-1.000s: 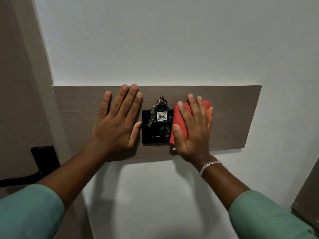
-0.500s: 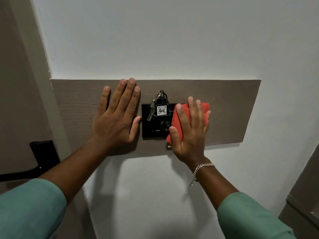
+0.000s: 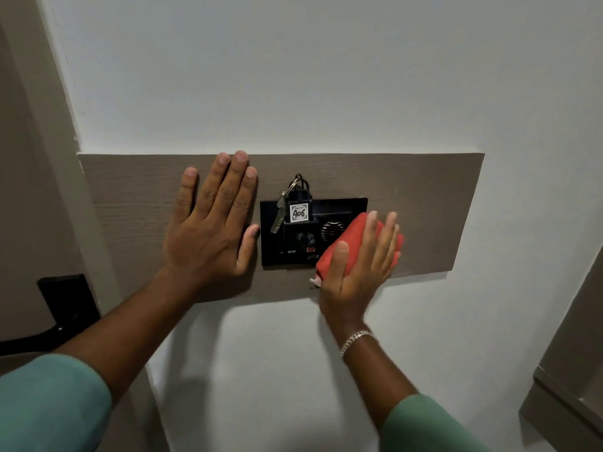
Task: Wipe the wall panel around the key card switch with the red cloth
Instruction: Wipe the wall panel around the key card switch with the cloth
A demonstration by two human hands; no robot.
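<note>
Your left hand (image 3: 208, 236) is flat on the panel (image 3: 417, 203), fingers spread, holding nothing, thumb tip just beside the left edge of the black switch (image 3: 280, 252). Your right hand (image 3: 357, 269) presses the folded cloth (image 3: 342, 246) against the wall, fingers loosely extended over it, thumb along its left edge. Cloth sits over the switch's lower right corner and the panel's lower edge next to it, tilted up to the right. A key (image 3: 278, 216) and a tag (image 3: 299, 212) reading 406 hang at the switch's top left. Bracelet (image 3: 355, 340) on your right wrist.
</note>
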